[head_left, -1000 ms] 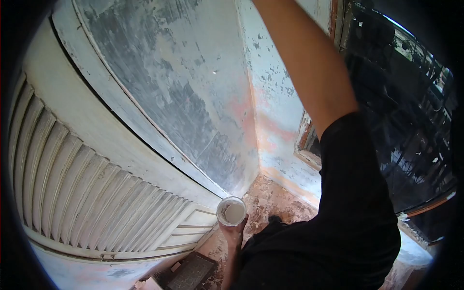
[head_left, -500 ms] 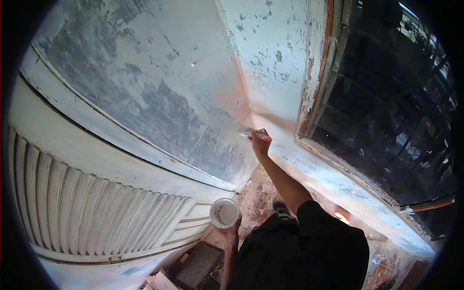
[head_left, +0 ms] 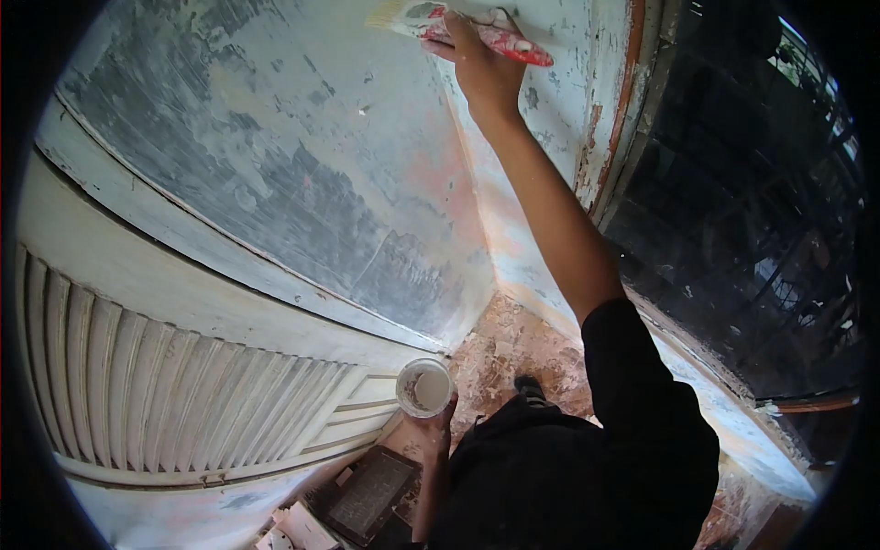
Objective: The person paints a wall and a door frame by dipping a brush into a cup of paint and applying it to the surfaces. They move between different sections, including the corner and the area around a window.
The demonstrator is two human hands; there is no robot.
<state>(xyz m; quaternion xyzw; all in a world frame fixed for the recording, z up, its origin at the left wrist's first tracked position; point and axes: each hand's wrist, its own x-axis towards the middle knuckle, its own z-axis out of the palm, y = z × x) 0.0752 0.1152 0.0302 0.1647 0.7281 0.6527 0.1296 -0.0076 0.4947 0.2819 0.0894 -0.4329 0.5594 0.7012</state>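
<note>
My right hand [head_left: 486,73] is raised near the top of the view, its fingers wrapped round a paintbrush [head_left: 513,44] with a red handle. The pale bristles point left, against or close to the patchy grey and white wall [head_left: 302,137]; whether they touch cannot be made out. Low in the view, my left hand [head_left: 435,422] holds a round white tub [head_left: 424,388] from below and its right side. Inside the tub is a pale, whitish substance. The tub is upright, beside the louvred panel.
A cream louvred shutter [head_left: 165,385] stands at the left. On the right is a dark window [head_left: 733,211] with a peeling frame [head_left: 612,110]. A dark tray-like object [head_left: 371,495] lies on the floor beneath my left hand. The reddish floor [head_left: 513,344] is stained.
My right hand and the brush have moved up the wall from near the lower corner to the top of the view. My left hand and the tub have barely moved.
</note>
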